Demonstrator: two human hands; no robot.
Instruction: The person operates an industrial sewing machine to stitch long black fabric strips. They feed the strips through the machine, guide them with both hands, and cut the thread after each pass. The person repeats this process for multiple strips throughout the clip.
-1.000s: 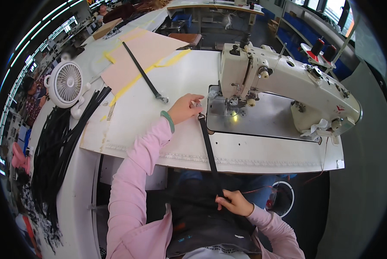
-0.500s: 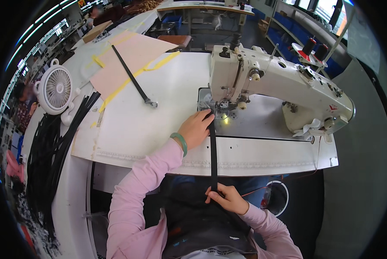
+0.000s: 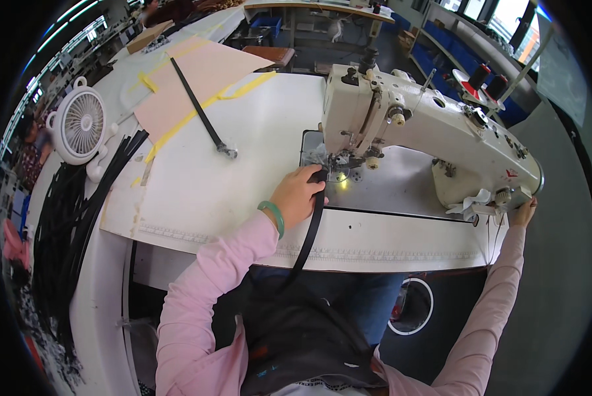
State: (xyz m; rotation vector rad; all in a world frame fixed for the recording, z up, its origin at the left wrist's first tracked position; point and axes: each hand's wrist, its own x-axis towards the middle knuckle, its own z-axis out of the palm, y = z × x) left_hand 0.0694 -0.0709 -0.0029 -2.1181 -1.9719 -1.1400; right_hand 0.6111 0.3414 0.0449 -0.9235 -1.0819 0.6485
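My left hand (image 3: 296, 195), with a green bangle at the wrist, is closed on a black strap (image 3: 308, 234) whose top end lies at the presser foot (image 3: 333, 163) of a white sewing machine (image 3: 454, 125); the strap's lower part hangs over the table edge. A small light glows beside the needle area. My right hand (image 3: 523, 212) reaches to the handwheel end of the machine at the far right, fingers partly hidden. Another black strap (image 3: 193, 102) with a small fitting at its end lies to the left, across pale pink paper (image 3: 167, 112) and the tabletop (image 3: 243, 132).
A white fan (image 3: 78, 124) and a bundle of black strips (image 3: 55, 244) sit at the left. Thread cones (image 3: 477, 79) stand behind the machine. A round bin (image 3: 411, 307) is below the table. Another person (image 3: 35, 148) is at the far left; a stool (image 3: 266, 56) is behind.
My left hand brought the strap's end to the presser foot. My right hand let go of the strap's lower part and moved up and right to the machine's end; the strap now hangs curved.
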